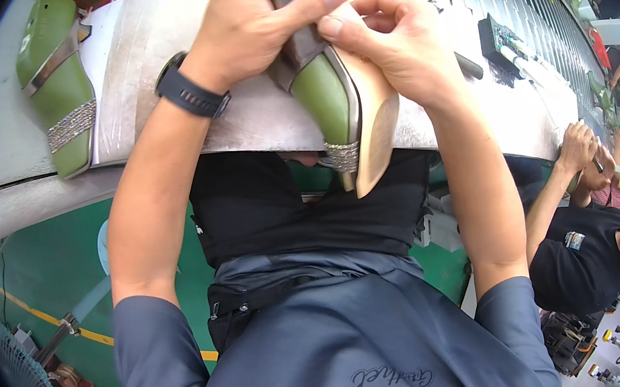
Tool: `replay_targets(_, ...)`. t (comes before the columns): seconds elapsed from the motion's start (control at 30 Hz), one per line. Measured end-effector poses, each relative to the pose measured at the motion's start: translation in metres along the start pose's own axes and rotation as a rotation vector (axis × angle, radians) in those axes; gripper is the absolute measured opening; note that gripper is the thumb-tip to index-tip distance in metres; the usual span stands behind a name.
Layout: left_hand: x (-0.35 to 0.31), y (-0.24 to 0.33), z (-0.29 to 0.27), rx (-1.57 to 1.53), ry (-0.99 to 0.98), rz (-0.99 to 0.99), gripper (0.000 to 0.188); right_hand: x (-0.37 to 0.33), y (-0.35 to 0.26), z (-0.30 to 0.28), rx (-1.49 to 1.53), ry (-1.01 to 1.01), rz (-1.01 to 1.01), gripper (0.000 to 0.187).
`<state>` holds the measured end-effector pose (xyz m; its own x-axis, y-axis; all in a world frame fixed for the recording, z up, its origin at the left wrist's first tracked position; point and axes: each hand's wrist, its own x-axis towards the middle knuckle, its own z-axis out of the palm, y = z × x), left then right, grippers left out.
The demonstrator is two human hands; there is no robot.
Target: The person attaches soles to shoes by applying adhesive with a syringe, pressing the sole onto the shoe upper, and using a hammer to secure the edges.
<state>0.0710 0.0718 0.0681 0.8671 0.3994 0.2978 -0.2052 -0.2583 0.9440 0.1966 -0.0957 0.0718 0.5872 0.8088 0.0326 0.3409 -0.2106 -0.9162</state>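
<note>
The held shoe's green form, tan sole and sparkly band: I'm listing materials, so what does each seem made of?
Green form: probably hard plastic, smooth with a soft sheen and even colour. Tan sole: perhaps leather or an imitation, with a smooth, plain surface. Sparkly band: likely small stones or glitter, given its dense bright specks; too fine to tell which.

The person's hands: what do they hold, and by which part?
The left hand grips the green shoe by its heel end; the right hand pinches the tan sole near its upper end.
</note>
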Motion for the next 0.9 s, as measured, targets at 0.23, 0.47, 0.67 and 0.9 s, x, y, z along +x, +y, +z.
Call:
replay_targets(0.23, -0.090, -0.011, -0.027, 0.270, 0.239, 0.276, 0.070, -0.020, -0.033, 0.000, -0.561, -0.024, -0.417, 0.055)
replay_targets(0.47, -0.106, 0.003, -0.013, 0.480, 0.130, 0.328, 0.072, -0.031, -0.027, 0.011, -0.596, -0.026, -0.648, 0.053)
replay_targets(0.67, -0.107, 0.002, -0.011, 0.480, 0.125, 0.320, 0.065, -0.031, -0.026, 0.011, -0.565, -0.045, -0.625, 0.053)
replay_targets(0.9, -0.107, -0.002, -0.005, 0.469, 0.149, 0.359, 0.063, -0.032, -0.027, 0.016, -0.585, -0.019, -0.640, 0.051)
